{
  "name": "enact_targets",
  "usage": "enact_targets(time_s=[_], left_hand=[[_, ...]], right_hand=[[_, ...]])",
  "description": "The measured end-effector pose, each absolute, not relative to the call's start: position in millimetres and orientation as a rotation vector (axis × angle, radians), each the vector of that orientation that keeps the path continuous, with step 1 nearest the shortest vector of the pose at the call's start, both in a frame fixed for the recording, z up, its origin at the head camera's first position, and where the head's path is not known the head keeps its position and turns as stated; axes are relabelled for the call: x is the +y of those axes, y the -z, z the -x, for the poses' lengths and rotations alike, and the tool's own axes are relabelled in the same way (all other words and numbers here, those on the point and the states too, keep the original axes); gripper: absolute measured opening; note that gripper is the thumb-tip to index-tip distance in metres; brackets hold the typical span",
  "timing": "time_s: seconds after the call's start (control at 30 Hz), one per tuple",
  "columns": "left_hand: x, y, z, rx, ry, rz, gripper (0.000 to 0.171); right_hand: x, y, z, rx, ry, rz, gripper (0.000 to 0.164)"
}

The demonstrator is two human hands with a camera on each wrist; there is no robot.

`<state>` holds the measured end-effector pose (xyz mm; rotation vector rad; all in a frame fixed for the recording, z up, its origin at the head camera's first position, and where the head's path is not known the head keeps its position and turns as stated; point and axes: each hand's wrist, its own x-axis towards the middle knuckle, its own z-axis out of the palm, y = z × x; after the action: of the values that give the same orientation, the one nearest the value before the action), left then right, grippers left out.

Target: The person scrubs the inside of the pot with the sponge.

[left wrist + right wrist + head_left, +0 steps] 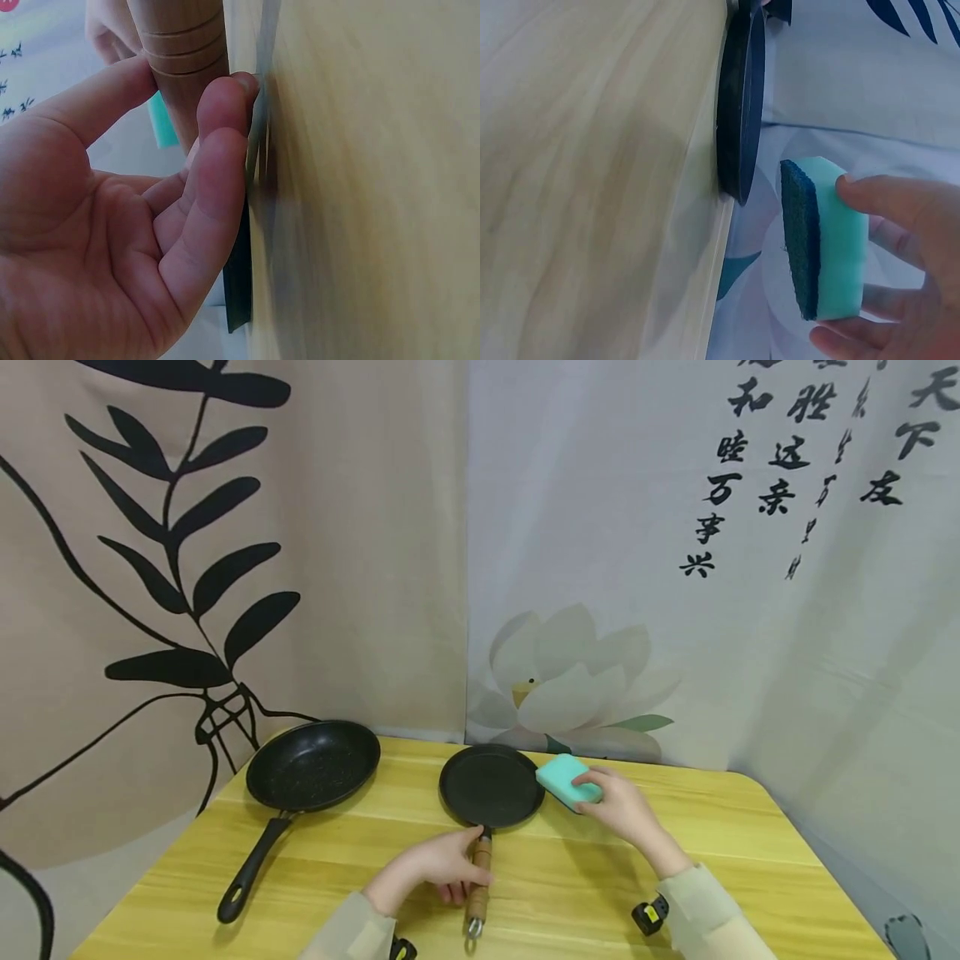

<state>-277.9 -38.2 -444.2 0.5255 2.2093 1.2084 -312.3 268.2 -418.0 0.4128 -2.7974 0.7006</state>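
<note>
My left hand (448, 862) holds the brown wooden handle (480, 881) of a small, shallow black frying pan (491, 785) on the table. In the left wrist view the thumb lies against the ringed wood (184, 45), and the fingers curl in at its other side, close to the tabletop. A turquoise sponge (567, 779) is pinched between the thumb and fingers of my right hand (622, 810), just right of that pan's rim. In the right wrist view the sponge's dark scouring side (801, 240) faces the table, with a gap between them.
A larger, deeper black frying pan (315, 766) stands at the table's left, its black handle (253, 870) pointing toward the front. Printed curtains (375, 543) hang right behind the yellow wooden table (720, 835). The table's right edge slopes away beyond my right arm.
</note>
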Motion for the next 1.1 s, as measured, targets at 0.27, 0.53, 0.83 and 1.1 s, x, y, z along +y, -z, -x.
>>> enact_targets(time_s=[0.27,0.53,0.83,1.1], left_hand=[[-38,443,279,2.221,-1.204,-0.533,0.086],[-40,446,278,2.215,-1.199,-0.533,0.086],[-41,447,278,2.234,-1.193,-0.541,0.086],[-38,446,278,2.235,-1.192,-0.543,0.086]], right_hand=[[253,414,315,-2.836,-0.639,-0.496,0.033],[243,414,318,-2.873,-0.663,-0.591,0.035],[237,410,323,-2.920,-0.640,-0.769,0.035],[231,407,329,-2.949,-0.647,-0.900,0.037]])
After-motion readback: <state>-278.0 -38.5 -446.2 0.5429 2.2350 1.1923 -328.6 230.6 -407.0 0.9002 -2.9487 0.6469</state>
